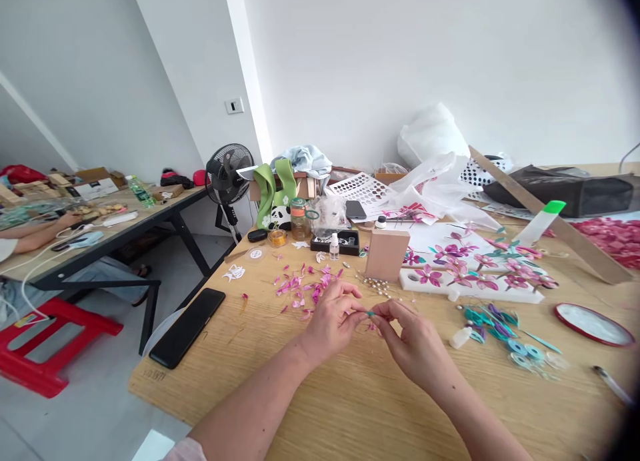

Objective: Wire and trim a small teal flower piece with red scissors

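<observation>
Two hands' grip pinched together on a small teal piece [371, 313] over cluttered wooden table [350, 394], white-walled room.

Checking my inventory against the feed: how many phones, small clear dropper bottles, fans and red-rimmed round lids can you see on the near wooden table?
Black phones: 2, one at the table's left edge, one by the white stencil sheet
Small clear dropper bottles: 2
Black desk fan: 1
Red-rimmed round lid: 1
Total: 6
</observation>
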Action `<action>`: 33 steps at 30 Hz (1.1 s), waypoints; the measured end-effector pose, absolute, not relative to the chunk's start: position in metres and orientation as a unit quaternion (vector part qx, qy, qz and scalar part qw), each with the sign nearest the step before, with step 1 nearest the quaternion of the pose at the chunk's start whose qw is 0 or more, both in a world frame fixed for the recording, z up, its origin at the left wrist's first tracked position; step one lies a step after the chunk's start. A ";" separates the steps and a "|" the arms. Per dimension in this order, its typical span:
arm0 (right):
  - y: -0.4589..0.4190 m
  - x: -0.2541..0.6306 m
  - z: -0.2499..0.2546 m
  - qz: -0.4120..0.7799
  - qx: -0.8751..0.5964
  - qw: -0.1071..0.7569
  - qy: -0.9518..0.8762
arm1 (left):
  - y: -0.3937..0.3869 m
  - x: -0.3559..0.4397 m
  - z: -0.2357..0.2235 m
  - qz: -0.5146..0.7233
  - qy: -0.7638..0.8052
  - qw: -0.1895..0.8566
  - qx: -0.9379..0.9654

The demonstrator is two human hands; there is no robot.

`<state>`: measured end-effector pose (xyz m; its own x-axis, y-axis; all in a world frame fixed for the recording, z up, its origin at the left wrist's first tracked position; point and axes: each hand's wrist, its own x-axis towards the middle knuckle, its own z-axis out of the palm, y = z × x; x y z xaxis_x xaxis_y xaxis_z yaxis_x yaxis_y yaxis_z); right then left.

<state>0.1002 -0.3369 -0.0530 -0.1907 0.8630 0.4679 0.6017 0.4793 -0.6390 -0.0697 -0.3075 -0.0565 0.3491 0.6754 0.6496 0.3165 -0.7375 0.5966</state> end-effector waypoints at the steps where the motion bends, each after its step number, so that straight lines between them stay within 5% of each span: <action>1: -0.337 0.100 -0.052 0.168 -0.489 0.413 -0.750 | -0.307 -0.070 -0.057 0.483 0.311 0.195 0.795; 12: -0.336 0.102 -0.049 0.227 -0.523 0.406 -0.714 | -0.303 -0.072 -0.055 0.493 0.317 0.270 0.764; 33: -0.337 0.098 -0.054 0.225 -0.509 0.398 -0.729 | -0.308 -0.071 -0.053 0.457 0.320 0.208 0.804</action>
<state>0.0982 -0.3375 -0.0542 -0.1654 0.9216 0.3512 0.5626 0.3807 -0.7339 -0.0715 -0.3077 -0.0525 0.3778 0.7040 0.6014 0.3240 -0.7090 0.6264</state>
